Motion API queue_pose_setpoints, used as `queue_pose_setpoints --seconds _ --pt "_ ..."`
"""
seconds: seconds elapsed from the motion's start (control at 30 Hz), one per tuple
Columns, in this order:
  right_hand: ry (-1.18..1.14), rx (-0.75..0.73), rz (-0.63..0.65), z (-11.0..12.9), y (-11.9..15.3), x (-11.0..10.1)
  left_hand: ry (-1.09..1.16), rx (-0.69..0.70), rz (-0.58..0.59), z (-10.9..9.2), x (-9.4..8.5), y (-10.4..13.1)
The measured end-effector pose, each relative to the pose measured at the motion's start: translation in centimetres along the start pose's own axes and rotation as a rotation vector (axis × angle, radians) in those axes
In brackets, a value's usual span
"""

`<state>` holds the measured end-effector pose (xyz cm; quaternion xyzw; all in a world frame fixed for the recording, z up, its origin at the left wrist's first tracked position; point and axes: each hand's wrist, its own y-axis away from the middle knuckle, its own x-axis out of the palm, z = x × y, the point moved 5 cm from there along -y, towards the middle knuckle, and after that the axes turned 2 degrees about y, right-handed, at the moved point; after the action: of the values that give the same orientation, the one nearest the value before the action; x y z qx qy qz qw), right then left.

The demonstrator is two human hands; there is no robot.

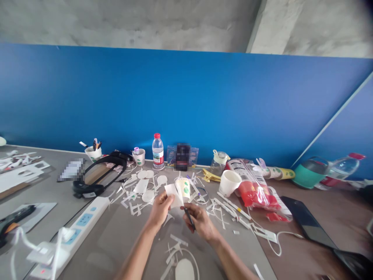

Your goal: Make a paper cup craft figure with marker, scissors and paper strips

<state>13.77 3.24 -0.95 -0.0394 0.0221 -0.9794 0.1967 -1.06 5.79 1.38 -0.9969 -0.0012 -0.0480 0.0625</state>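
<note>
My left hand (161,207) pinches a small piece of white paper (174,195) between thumb and fingers. Close beside it on the right, my right hand (199,222) is closed around a slim dark tool (189,217), whose tip meets the lower right edge of the paper; whether it is scissors or a knife is hard to tell. Just behind the paper stands a paper cup with green marks (184,187). White paper scraps and round discs (148,195) lie around both hands. Nearer to me, a white oval piece (184,270) lies among curved strips.
A power strip (84,221) runs along the left, near a black headset (87,188) and a glue gun (17,219). A water bottle (157,153) stands at the back. To the right are a white cup (229,182), markers (233,208), a red plastic package (252,190) and a dark tablet (309,221).
</note>
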Motion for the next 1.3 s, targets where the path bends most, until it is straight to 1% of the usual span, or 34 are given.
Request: queue_pose_setpoints --seconds 0.07,0.17,0.27,0.37,0.5,0.6,0.7,0.87,1.1,1.3 --pt "0.009 0.008 0.001 0.02 0.01 -0.01 0.054 -0.020 0.024 0.13 0.14 0.01" --pt "0.017 0.019 -0.005 -0.10 0.00 -0.14 0.157 -0.086 0.054 0.32 0.49 0.10" --pt "0.018 0.038 -0.015 -0.31 -0.01 -0.27 0.215 -0.131 0.022 0.31 0.61 0.15" --pt "-0.017 0.053 -0.027 -0.46 -0.03 -0.29 0.225 -0.122 -0.033 0.07 0.49 0.06" --pt "-0.045 0.059 -0.042 -0.52 -0.07 -0.26 0.157 -0.057 -0.061 -0.30 0.28 -0.09" --pt "-0.047 0.055 -0.047 -0.48 -0.09 -0.24 0.049 -0.040 -0.046 -0.24 0.23 -0.12" --pt "-0.055 0.053 -0.052 -0.52 -0.11 -0.23 -0.005 -0.042 -0.022 -0.03 0.21 -0.13" --pt "-0.077 0.027 -0.076 -0.64 -0.12 -0.34 -0.008 -0.051 -0.017 0.13 0.19 -0.14" --pt "-0.077 0.002 -0.079 -0.63 -0.12 -0.37 -0.023 -0.062 -0.007 0.26 0.37 -0.16" --pt "-0.050 0.004 -0.085 -0.47 -0.04 -0.33 -0.018 -0.074 0.002 -0.17 0.24 -0.15"
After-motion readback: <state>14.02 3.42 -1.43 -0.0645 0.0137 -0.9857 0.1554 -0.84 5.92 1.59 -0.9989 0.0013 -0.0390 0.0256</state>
